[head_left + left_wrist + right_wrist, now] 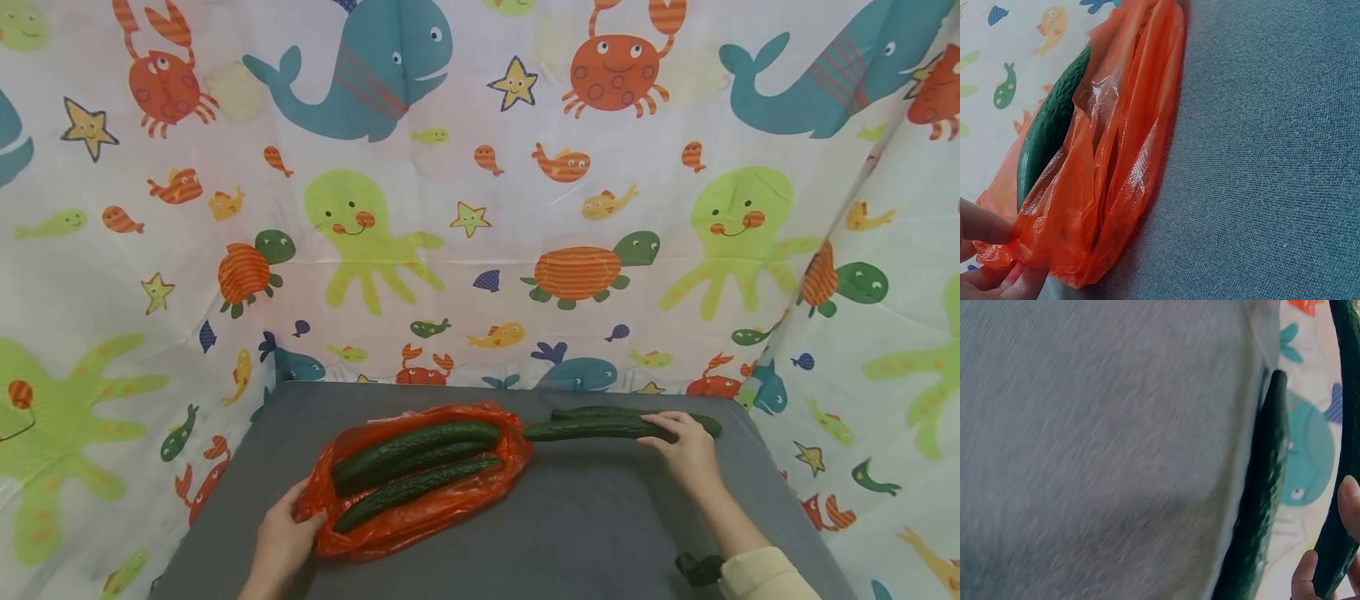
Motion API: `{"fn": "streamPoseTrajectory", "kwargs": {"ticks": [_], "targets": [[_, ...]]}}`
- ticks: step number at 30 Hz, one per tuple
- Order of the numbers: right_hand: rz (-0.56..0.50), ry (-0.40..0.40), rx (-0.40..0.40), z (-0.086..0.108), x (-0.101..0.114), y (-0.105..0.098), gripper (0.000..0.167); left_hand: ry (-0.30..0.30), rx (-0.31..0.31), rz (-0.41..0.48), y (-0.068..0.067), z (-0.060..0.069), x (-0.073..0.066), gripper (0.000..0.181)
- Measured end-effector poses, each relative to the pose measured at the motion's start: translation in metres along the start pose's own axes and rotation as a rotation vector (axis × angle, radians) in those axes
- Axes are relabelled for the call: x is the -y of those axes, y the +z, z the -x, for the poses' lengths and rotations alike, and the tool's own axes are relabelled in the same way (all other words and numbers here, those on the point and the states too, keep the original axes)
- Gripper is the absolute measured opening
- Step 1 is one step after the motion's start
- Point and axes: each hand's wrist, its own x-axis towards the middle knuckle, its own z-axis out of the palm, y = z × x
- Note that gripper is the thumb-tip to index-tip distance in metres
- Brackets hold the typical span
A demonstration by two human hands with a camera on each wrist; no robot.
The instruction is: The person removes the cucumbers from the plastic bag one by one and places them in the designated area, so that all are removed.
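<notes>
An orange-red plastic bag (pixel 442 521) lies on the table with its side gaping, showing cucumbers (pixel 423 442) inside. My left hand (pixel 283 533) pinches the bag's left end; in the left wrist view, the fingers (pixel 985 225) grip the crumpled plastic beside a dark green cucumber (pixel 1050 131). To the right, my right hand (pixel 686 454) holds a long cucumber (pixel 592 430) near its right end. The tip of that cucumber reaches the bag's right end. Behind it another cucumber (pixel 592 412) lies on the table; the right wrist view shows this lying cucumber (pixel 1263 494) apart from the held one (pixel 1350 419).
The grey cloth-covered table (pixel 585 525) fills the space in front. A white curtain (pixel 465 258) printed with sea animals stands behind the table and along both sides. A black strap (pixel 699 570) sits by the right sleeve (pixel 765 575).
</notes>
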Motion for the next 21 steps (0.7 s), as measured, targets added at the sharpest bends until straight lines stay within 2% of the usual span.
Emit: {"fn": "streamPoseTrajectory", "kwargs": {"ticks": [11,15,21], "targets": [[0.073,0.051,0.010,-0.004,-0.040,-0.005,0.040,0.010,-0.015,-0.009,0.001,0.000,0.000,0.065],[0.089,0.086,0.030,-0.005,-0.046,-0.007,0.041,-0.003,-0.014,-0.008,0.001,-0.001,0.000,0.065],[0.097,0.094,0.045,-0.008,-0.052,-0.006,0.041,-0.003,-0.018,-0.011,0.002,-0.001,-0.001,0.065]]}}
